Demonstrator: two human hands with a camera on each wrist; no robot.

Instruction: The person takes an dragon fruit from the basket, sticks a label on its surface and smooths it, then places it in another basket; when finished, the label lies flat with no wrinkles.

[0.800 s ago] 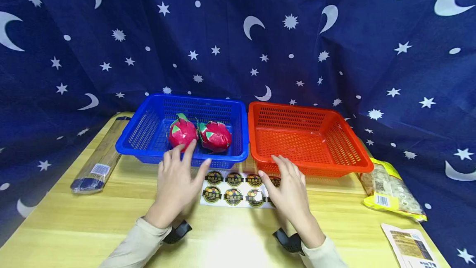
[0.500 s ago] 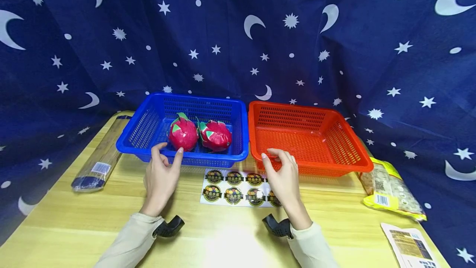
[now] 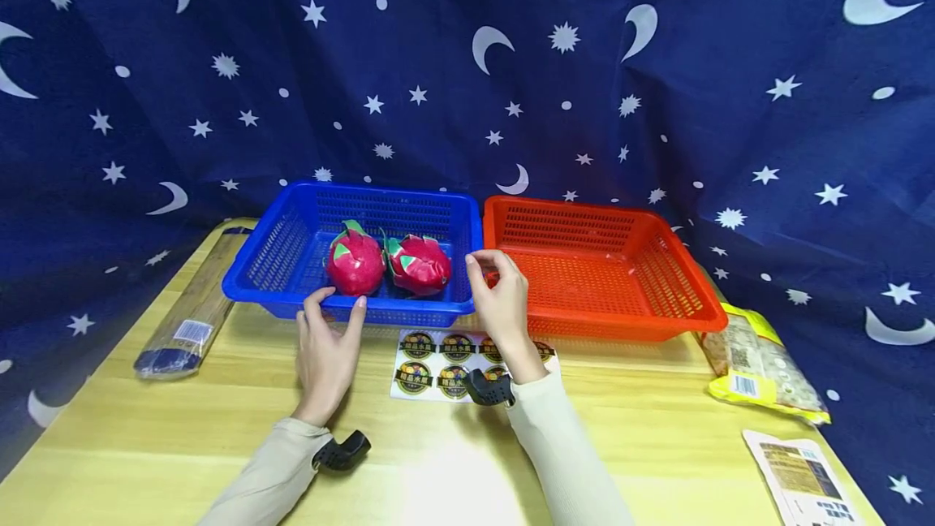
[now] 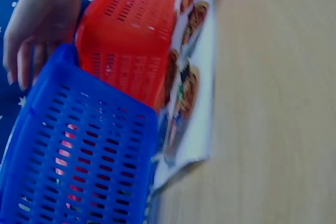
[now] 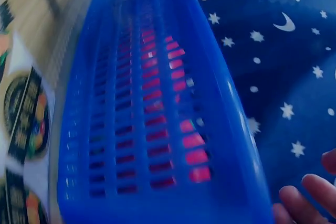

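Note:
Two dragon fruits, one on the left [image 3: 355,263] and one on the right [image 3: 420,265], lie side by side in the blue basket [image 3: 292,300]. At that basket's front rim is my left hand [image 3: 326,355], thumb and fingertips spread about the edge beside the left fruit. My right hand [image 3: 500,299] hovers where the two baskets meet, its bent fingers reaching toward the blue basket's right rim. Nothing shows between those fingers. In the left wrist view the right hand [image 4: 42,24] hangs with loose fingers by the blue basket's corner.
Close on the right stands a red basket [image 3: 606,327]. A sheet of round stickers [image 3: 431,372] lies on the wooden table before the baskets. A wrapped bundle [image 3: 186,315] is at the left; a yellow-edged bag [image 3: 763,364] and a white pouch [image 3: 799,481] are at the right.
My left hand has drawn back from over the left dragon fruit to the blue basket's front rim. My right hand has moved left from the red basket's front toward the blue basket.

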